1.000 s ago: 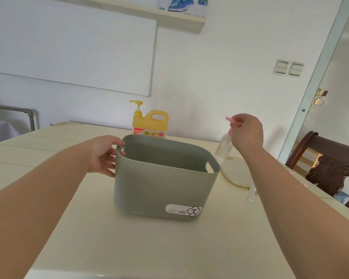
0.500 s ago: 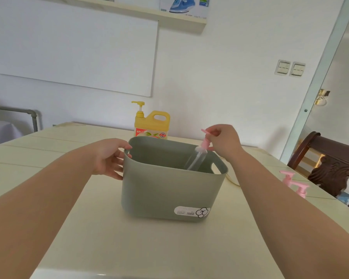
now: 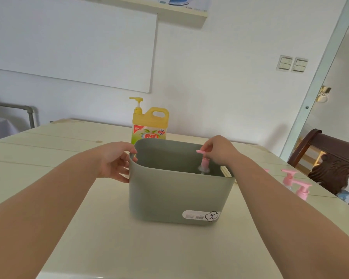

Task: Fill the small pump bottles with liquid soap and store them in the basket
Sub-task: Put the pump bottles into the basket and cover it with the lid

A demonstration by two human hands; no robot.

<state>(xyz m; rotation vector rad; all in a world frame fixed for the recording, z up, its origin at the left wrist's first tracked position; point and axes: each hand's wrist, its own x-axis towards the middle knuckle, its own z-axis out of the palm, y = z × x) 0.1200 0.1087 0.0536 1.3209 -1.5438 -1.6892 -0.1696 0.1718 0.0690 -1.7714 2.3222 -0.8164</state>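
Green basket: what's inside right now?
One small pump bottle with a pink pump, at the right end, pinched by the right hand. The near wall of the basket hides the bottle's body and the floor, so other contents can't be ruled out.

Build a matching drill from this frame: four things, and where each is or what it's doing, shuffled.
Things
1. left hand
2. right hand
3. soap jug
4. spare bottles

Places
a. behind the basket
b. pinches the pump of the bottle inside the basket
c. on the table, right of the basket
d. grips the basket's rim

Pairs: 1-d, 2-b, 3-a, 4-c
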